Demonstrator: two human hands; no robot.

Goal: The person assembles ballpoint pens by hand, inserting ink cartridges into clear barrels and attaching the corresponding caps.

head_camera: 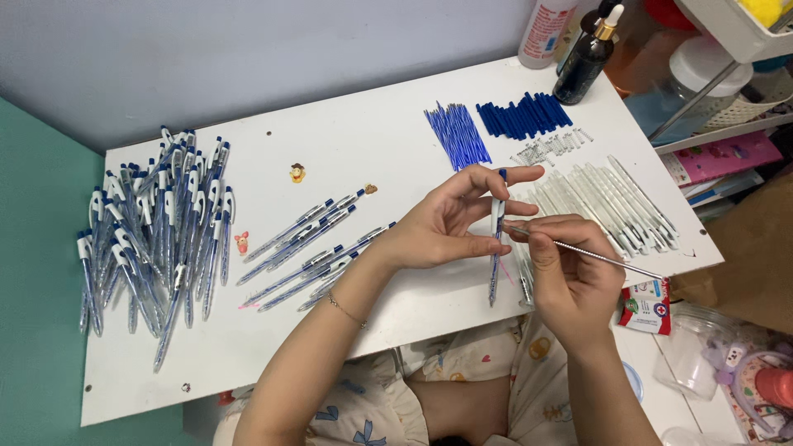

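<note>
Right hand [570,277] pinches a thin metal rod [595,253] against the pen [496,239] gripped by left hand [450,223], near the table's [347,149] front edge.

- lighting is bright, even and diffuse across my white table [347,149].
- shadows are soft: a faint one lies under my left hand [450,223] and right hand [570,277], short ones beside the heap of pens [153,231].
- no strong glare on the tabletop.
- focus is sharp at centre; the clutter at the right edge is slightly soft.
- table edges bow mildly, indicating wide-angle distortion.
</note>
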